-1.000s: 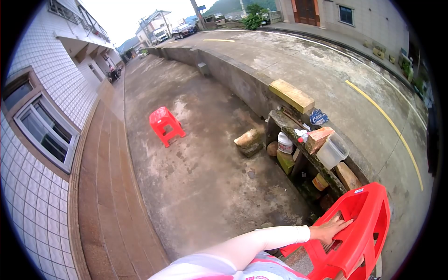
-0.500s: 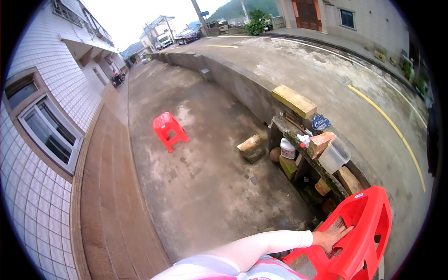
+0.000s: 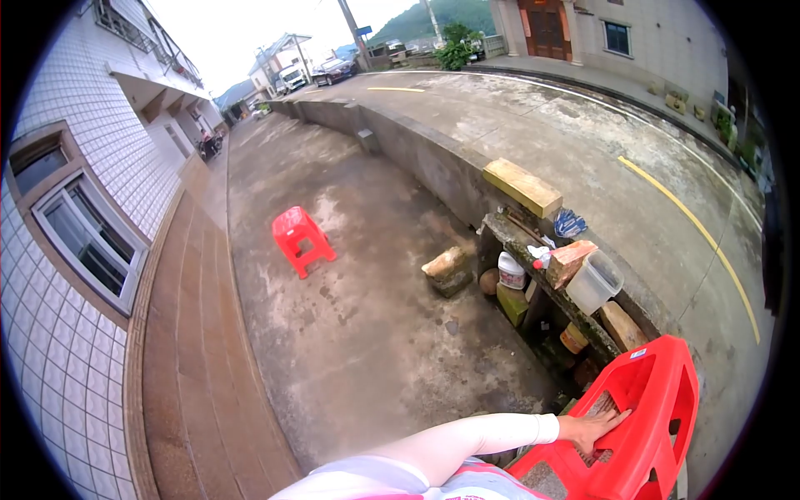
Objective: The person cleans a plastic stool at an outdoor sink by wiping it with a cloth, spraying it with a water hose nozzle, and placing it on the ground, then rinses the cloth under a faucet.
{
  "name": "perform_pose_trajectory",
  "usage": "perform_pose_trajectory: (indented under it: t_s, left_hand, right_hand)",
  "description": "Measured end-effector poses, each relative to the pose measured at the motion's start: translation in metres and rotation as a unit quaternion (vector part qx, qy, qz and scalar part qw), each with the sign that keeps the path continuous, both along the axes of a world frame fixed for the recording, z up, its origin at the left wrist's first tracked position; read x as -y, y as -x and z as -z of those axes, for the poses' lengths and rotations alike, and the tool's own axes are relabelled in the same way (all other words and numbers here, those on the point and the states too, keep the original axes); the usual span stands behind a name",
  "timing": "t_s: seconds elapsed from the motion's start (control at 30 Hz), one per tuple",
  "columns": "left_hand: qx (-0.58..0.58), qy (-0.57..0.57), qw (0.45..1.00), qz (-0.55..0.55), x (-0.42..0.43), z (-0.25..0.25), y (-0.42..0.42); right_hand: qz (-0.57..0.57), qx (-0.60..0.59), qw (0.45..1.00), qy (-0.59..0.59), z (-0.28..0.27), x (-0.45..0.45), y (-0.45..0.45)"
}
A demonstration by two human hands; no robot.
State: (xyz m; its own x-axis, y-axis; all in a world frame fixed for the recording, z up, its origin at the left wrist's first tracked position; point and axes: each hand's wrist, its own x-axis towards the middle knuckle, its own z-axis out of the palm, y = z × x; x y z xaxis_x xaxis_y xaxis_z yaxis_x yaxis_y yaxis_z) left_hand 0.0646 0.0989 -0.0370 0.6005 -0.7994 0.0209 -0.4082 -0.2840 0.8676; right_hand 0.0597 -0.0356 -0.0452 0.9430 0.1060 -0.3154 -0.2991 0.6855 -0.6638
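A red plastic stool (image 3: 650,400) is tilted at the lower right, its open frame of legs showing and a small label near its top corner. My left hand (image 3: 593,428) reaches across from the white sleeve and rests on the stool, fingers stretched out and apart against the red plastic. My right hand is not visible; the stool and the picture's edge cover that side. Farther off, a second red stool (image 3: 302,239) stands upright on the concrete ground.
Along the low wall (image 3: 425,142) runs a stone ledge (image 3: 542,279) with a yellowish block (image 3: 522,187), a brick (image 3: 570,263), a clear plastic tub (image 3: 595,282) and blue-white bundle (image 3: 570,222). A white bucket (image 3: 511,272) sits below. A rough stone (image 3: 448,272) lies on the ground.
The view has shifted very slightly. The near stool sits a touch lower in the picture, and my left hand stays on it with its fingers spread.
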Motion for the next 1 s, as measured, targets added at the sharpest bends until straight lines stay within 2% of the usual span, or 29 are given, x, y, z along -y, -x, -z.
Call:
perform_pose_trajectory:
  t_s: [0.17,0.37,0.47,0.67,1.0]
  left_hand:
    - [-0.022,0.032,0.999,0.008,0.006,0.003,-0.001]
    - [0.007,0.035,0.999,0.004,0.010,0.015,0.000]
    - [0.001,0.041,0.999,0.011,0.006,0.007,-0.001]
    - [-0.014,-0.030,0.999,0.010,-0.005,-0.014,0.002]
    - [0.001,0.008,1.000,0.001,0.001,-0.005,0.002]
  right_hand:
    - [0.000,0.000,1.000,0.000,-0.001,-0.001,0.000]
    - [0.001,-0.004,1.000,-0.003,-0.001,-0.001,0.001]
    - [0.002,-0.004,1.000,-0.006,0.000,-0.001,0.000]
    - [0.002,-0.005,1.000,-0.006,0.001,-0.001,0.001]
    - [0.003,-0.009,1.000,-0.008,0.000,0.000,0.000]
